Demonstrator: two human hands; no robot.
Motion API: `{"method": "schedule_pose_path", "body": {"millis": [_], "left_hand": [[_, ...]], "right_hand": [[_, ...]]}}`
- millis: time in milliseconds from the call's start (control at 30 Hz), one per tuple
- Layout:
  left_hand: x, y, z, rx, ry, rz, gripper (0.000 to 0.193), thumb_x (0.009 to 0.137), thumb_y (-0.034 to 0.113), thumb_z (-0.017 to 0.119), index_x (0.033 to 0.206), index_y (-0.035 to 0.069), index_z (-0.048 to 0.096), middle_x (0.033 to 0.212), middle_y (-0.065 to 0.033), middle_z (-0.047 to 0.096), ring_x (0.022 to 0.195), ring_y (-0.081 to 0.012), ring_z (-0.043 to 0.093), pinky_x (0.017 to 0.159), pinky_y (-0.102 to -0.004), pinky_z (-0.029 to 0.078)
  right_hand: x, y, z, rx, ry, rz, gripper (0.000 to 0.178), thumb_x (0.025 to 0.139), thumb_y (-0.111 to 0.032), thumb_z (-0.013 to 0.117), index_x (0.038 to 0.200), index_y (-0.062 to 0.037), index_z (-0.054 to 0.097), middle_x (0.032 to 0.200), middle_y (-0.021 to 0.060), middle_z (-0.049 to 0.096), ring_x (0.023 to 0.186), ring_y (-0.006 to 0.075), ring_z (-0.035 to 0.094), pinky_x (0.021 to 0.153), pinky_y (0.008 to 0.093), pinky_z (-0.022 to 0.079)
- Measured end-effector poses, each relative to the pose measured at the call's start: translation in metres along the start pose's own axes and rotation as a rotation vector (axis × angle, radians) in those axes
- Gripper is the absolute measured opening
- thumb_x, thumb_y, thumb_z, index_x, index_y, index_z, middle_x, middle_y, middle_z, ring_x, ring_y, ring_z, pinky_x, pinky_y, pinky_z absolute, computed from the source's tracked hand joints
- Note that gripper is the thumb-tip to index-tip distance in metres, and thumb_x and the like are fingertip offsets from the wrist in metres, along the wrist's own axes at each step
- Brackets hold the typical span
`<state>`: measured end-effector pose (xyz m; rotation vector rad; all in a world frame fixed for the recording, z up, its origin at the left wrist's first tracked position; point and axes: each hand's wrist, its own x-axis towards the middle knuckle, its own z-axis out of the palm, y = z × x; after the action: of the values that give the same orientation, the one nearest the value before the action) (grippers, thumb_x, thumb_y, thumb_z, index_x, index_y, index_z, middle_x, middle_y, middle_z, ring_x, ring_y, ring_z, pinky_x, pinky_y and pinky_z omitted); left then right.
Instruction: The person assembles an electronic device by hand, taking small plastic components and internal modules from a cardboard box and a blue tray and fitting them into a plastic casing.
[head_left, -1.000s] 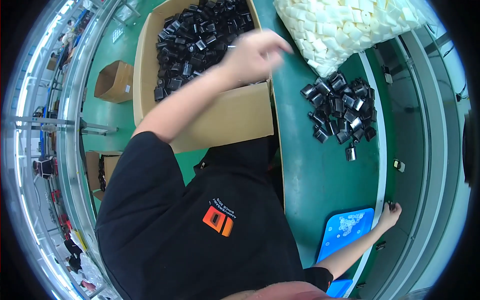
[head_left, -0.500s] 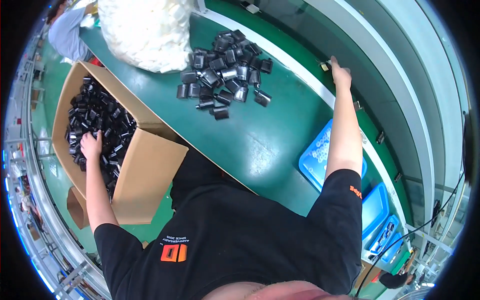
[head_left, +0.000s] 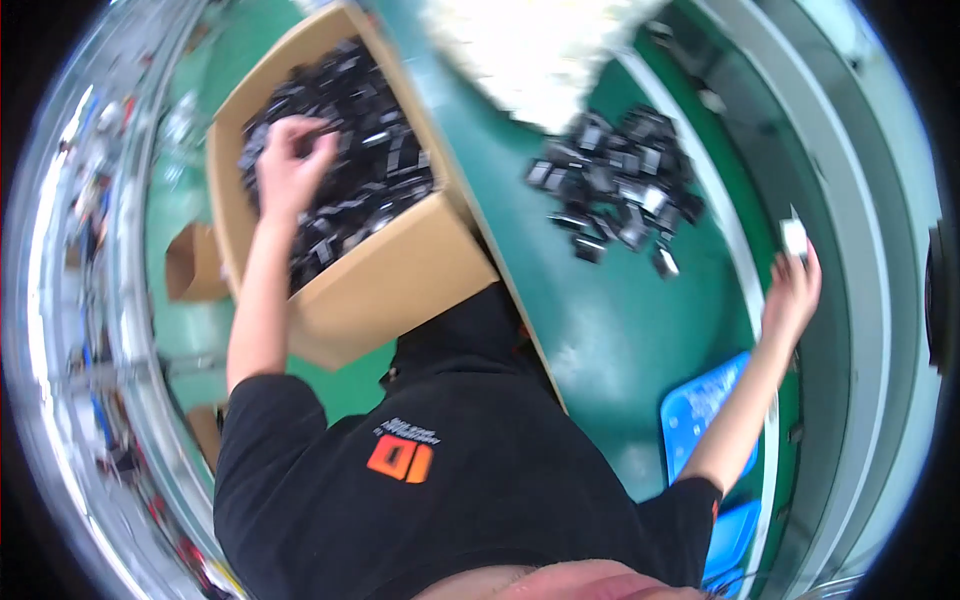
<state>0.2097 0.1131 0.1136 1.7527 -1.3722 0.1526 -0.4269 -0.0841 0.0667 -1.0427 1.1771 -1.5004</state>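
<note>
A cardboard box (head_left: 385, 310) on the left is heaped with small black glossy plastic parts (head_left: 345, 180). Above that heap, my left hand (head_left: 292, 170) is closed, its fingers curled toward the thumb; blur and the dark parts behind hide what it may hold. Far to the right, over the green strip beyond the table's pale rail, my right hand (head_left: 795, 285) pinches a small white block (head_left: 794, 238) with a thin spike on top. More black parts (head_left: 625, 180) lie in a loose pile on the green table (head_left: 580, 330), between the two hands.
A large bag of whitish pieces (head_left: 530, 50) stands at the table's far side. Under my right forearm is a blue tray (head_left: 680, 425) with small clear pieces, and another blue bin (head_left: 735, 535) is nearer. The pale rail (head_left: 735, 245) edges the table.
The view has swung, shifting the box and table rightward. My left hand has risen off the black parts. My right hand now shows the white block plainly in its fingers.
</note>
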Motion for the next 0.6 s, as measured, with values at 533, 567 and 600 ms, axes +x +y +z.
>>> {"method": "schedule_pose_path", "body": {"millis": [533,567,600], "left_hand": [[-0.042,0.214,0.073,-0.573,-0.675,0.2,0.034,0.075,-0.003,0.073,0.104,0.003,0.055,0.1,-0.0065,0.056,0.087,-0.0185,0.058,0.075,-0.0284,0.048],[-0.047,0.216,0.075,-0.585,-0.688,0.205,0.034,0.075,-0.003,0.073,0.104,0.003,0.055,0.1,-0.0065,0.056,0.087,-0.0185,0.058,0.075,-0.0284,0.048],[-0.052,0.216,0.078,-0.669,-0.718,0.198,0.039,0.075,-0.002,0.073,0.107,0.003,0.052,0.1,-0.0065,0.054,0.088,-0.0186,0.055,0.076,-0.0284,0.047]], "right_hand": [[-0.193,-0.034,0.158,0.539,-0.504,0.208,0.04,0.084,0.004,0.07,0.121,-0.0013,0.055,0.112,0.0154,0.065,0.092,0.0213,0.068,0.077,0.033,0.059],[-0.193,-0.037,0.16,0.382,-0.504,0.114,0.042,0.084,0.005,0.071,0.122,-0.0013,0.055,0.11,0.0141,0.066,0.093,0.0202,0.068,0.08,0.0332,0.058],[-0.196,-0.049,0.156,0.319,-0.52,0.173,0.04,0.081,0.004,0.075,0.118,-0.0009,0.06,0.107,0.0111,0.067,0.096,0.0171,0.066,0.084,0.0305,0.055]]}}
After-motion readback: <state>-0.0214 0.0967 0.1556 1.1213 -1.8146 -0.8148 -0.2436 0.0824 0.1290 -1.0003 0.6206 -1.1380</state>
